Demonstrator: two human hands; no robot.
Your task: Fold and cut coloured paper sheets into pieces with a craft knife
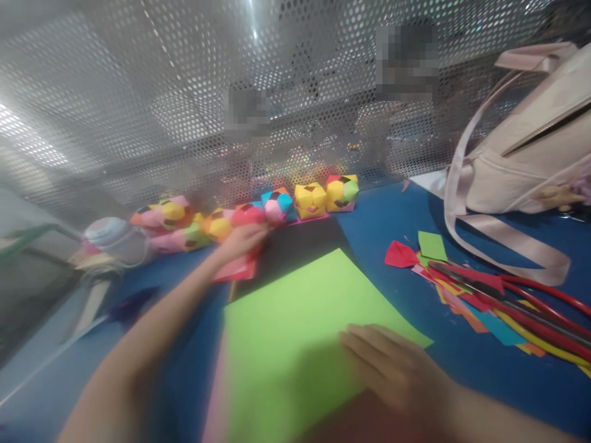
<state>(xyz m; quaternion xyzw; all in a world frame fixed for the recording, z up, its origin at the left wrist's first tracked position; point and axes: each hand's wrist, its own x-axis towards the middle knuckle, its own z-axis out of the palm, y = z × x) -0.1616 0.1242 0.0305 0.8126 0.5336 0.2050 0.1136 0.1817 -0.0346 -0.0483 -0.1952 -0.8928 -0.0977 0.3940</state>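
My left hand (242, 239) reaches forward to the row of coloured paper cubes (277, 208) at the back of the blue table. Its fingers are curled against a pink and red cube (249, 216), but motion blur hides whether they grip it. Red paper (237, 269) lies under that hand. My right hand (392, 369) rests flat, fingers stretched out, on a light green sheet of paper (286, 332) in front of me. The green sheet lies over a black sheet (295, 249) and a pink one (217, 400).
A pale pink backpack (530, 154) stands at the right, its strap on the table. Coloured paper scraps (431, 252), scissors and red and yellow strips (530, 314) lie right of the green sheet. A perforated metal screen (184, 111) closes the back. A blurred object (111, 240) sits at left.
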